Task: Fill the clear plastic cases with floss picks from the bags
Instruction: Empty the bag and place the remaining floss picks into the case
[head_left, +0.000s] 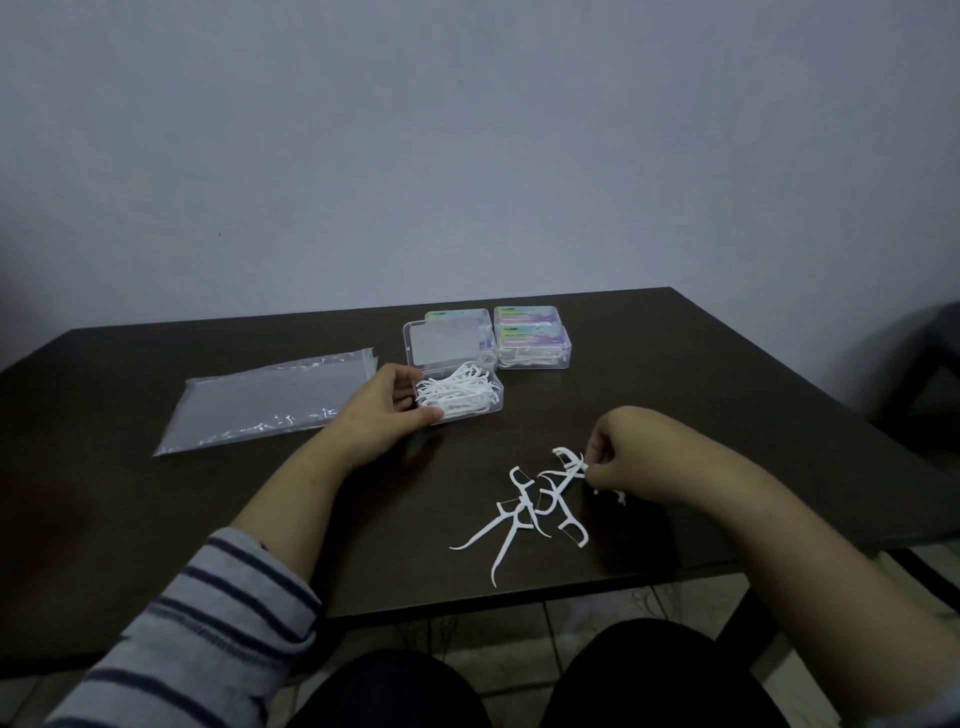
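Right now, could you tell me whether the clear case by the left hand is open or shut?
Open. The clear case has its lid tilted up at the back, and white floss picks show heaped in its base. The left hand holds its near corner.

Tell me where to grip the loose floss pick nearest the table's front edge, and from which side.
Judging by its pose, pinch that floss pick at mid-handle, coming straight down from above. It lies flat on the table, its thin pointed tail towards the front edge and its forked head tangled among the other picks, so the bare straight handle is probably the easiest part to reach.
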